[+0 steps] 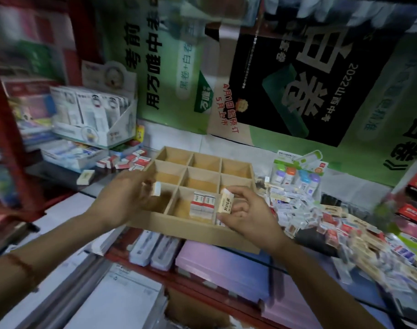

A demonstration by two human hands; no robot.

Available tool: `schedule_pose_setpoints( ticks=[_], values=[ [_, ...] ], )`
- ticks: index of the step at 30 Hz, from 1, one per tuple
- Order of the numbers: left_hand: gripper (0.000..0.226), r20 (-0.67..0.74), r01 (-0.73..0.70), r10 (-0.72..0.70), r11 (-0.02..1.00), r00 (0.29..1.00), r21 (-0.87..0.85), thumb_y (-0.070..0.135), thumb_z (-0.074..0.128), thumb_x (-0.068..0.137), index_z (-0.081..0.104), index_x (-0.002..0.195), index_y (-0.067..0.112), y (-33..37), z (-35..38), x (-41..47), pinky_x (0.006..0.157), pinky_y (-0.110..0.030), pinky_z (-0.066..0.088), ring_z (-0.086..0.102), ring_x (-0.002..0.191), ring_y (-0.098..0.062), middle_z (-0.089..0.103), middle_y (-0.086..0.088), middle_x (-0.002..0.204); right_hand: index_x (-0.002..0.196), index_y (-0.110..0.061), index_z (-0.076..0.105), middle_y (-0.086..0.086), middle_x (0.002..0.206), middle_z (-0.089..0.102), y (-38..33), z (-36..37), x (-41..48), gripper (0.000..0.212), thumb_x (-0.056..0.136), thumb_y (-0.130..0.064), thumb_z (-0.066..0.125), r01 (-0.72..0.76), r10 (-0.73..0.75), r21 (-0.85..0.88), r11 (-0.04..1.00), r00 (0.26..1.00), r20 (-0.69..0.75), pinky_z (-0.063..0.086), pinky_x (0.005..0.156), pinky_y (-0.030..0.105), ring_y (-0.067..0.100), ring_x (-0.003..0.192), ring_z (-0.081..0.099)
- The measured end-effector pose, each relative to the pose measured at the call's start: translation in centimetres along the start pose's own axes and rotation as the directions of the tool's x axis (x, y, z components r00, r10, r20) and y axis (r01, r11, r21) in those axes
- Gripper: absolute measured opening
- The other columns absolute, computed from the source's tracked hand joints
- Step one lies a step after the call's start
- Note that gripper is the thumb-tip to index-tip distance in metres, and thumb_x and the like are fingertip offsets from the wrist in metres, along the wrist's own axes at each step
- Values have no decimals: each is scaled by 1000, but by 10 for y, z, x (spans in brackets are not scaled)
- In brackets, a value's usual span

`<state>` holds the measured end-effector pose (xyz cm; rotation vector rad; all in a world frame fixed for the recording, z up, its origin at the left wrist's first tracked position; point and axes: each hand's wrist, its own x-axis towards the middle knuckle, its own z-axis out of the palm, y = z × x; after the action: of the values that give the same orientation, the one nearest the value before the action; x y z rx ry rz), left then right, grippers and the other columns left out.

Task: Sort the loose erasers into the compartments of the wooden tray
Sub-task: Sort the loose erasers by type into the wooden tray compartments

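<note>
Stationery-shop counter, dim and crowded, with posters along the back. At the left of the frame one stray eraser (85, 176) lies alone, and a few red-and-white erasers (129, 160) sit just beyond the wooden tray (190, 229). The left hand (124, 198), blurred, pinches a small white eraser (156, 188) over the tray's lower-left compartment. Sorting looks barely begun: only the lower-middle compartment shows a packed block of erasers (202, 204), while the six farther compartments show bare wood. The right hand (247, 214) grasps a cream eraser (225, 204) above the lower-right compartment, hiding its contents. Further right, a large loose pile (333, 224) remains, crowding the tray's right side.
</note>
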<state>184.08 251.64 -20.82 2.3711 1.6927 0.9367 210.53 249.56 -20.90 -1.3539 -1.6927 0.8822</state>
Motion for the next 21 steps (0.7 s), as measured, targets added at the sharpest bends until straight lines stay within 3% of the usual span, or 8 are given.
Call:
schedule_pose_setpoints(
  ticks=[3, 5, 7, 9, 11, 15, 18, 21],
  values=[
    [18, 125, -19, 18, 1000, 992, 3, 22, 51, 87, 54, 76, 36, -12, 10, 18, 73, -15, 41, 50, 83, -11, 54, 6, 87, 121, -19, 50, 10, 97, 67, -3, 17, 9, 56, 73, -9, 77, -9, 9, -27, 1000, 1000, 15, 56, 74, 31, 14, 82, 64],
    [10, 235, -82, 55, 991, 971, 106, 23, 58, 81, 62, 88, 29, -17, 18, 29, 87, -39, 46, 54, 97, -26, 57, -6, 98, 121, -21, 51, 8, 99, 67, -4, 23, 12, 56, 73, -10, 77, -18, 19, -49, 999, 1000, 10, 56, 75, 29, 13, 84, 64],
    [32, 418, -58, 34, 997, 908, 44, 15, 63, 82, 60, 113, 17, -17, 28, 38, 98, -41, 37, 46, 117, -30, 49, -12, 124, 119, -23, 51, 7, 99, 68, -4, 27, 15, 55, 73, -10, 77, -30, 31, -65, 997, 999, 12, 56, 73, 26, 11, 82, 64],
    [42, 349, 36, -65, 995, 935, 89, 9, 63, 83, 54, 124, 12, -15, 35, 46, 97, -33, 34, 43, 120, -28, 40, -12, 135, 120, -22, 51, 7, 99, 68, -4, 30, 19, 55, 73, -9, 77, -40, 41, -73, 997, 999, 19, 56, 72, 24, 11, 82, 65],
    [34, 297, 95, -115, 992, 948, 82, 7, 63, 83, 56, 116, 10, -18, 36, 47, 90, -27, 37, 49, 111, -25, 44, -11, 129, 121, -20, 51, 10, 102, 67, -5, 34, 26, 57, 72, -8, 78, -43, 45, -96, 994, 999, 12, 56, 73, 27, 14, 84, 66],
    [13, 151, 290, -307, 949, 940, 124, 17, 60, 84, 57, 95, 11, -20, 36, 38, 74, -31, 44, 56, 90, -24, 54, -9, 112, 110, -32, 53, 11, 117, 55, -10, 46, 42, 52, 71, -8, 78, 33, -32, -97, 995, 999, 12, 54, 66, 20, 11, 81, 65],
    [21, 205, 308, -351, 927, 914, 213, 34, 50, 90, 62, 93, 16, -12, 43, 40, 71, -29, 40, 57, 92, -21, 60, -3, 94, 98, -42, 50, 13, 111, 58, -18, 57, 52, 51, 71, -10, 78, 54, -50, -86, 995, 998, 43, 50, 59, 15, 8, 75, 64],
    [19, 175, 297, -344, 922, 922, 246, 31, 48, 92, 59, 100, 18, -7, 54, 47, 74, -30, 44, 59, 92, -18, 63, 0, 99, 96, -44, 50, 15, 108, 59, -21, 65, 57, 50, 71, -12, 79, 61, -57, -98, 993, 998, 37, 48, 55, 13, 9, 72, 62]
  ],
)
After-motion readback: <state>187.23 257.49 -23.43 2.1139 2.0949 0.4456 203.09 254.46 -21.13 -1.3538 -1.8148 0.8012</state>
